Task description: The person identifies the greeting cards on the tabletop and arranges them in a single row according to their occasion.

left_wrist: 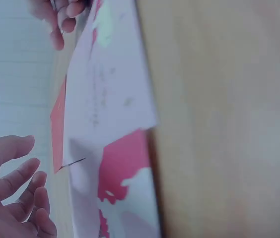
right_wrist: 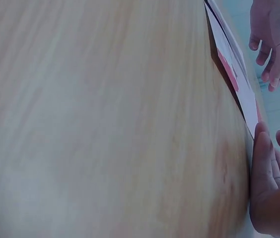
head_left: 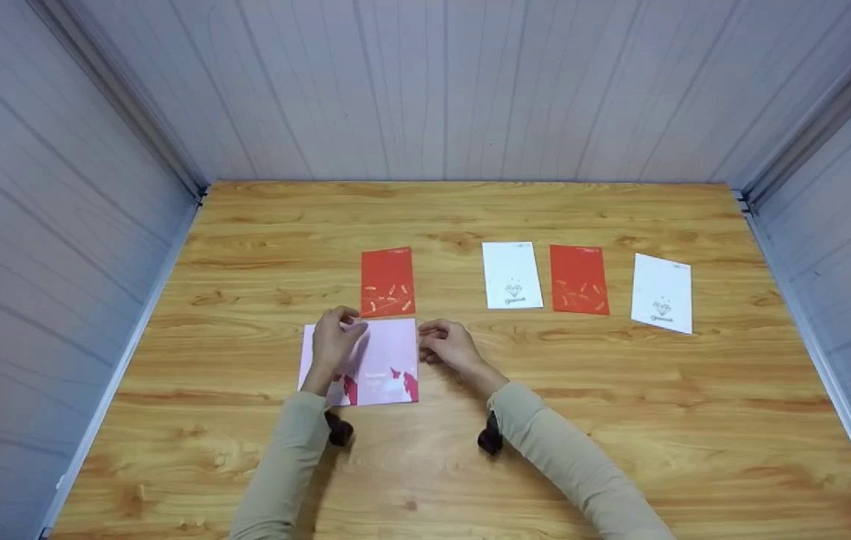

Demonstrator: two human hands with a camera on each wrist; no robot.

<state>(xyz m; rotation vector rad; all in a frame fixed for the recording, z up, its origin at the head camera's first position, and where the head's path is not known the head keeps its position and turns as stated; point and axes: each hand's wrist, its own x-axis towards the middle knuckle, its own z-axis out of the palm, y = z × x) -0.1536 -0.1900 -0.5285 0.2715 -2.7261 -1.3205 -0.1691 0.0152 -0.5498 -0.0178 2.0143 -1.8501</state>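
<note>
Two pink printed cards with dark pink motifs lie side by side, the right one (head_left: 388, 352) overlapping or meeting the left one (head_left: 307, 367); I cannot tell which. Over their upper part hovers my left hand (head_left: 335, 341), fingers loosely bent and thumb apart. The left wrist view shows nothing between that hand's (left_wrist: 16, 193) fingers. My right hand (head_left: 455, 346) is at the right card's right edge. Its fingers (right_wrist: 263, 153) are at the card's end, with the thumb standing away from them. Just beyond the pink cards lies a red card (head_left: 388, 281) with gold markings.
Farther right on the wooden table (head_left: 545, 465) lie a white card (head_left: 511, 274), another red card (head_left: 579, 277) and a second white card (head_left: 661, 292), slightly turned. Pale panelled walls (head_left: 440, 90) stand behind the table and at both sides.
</note>
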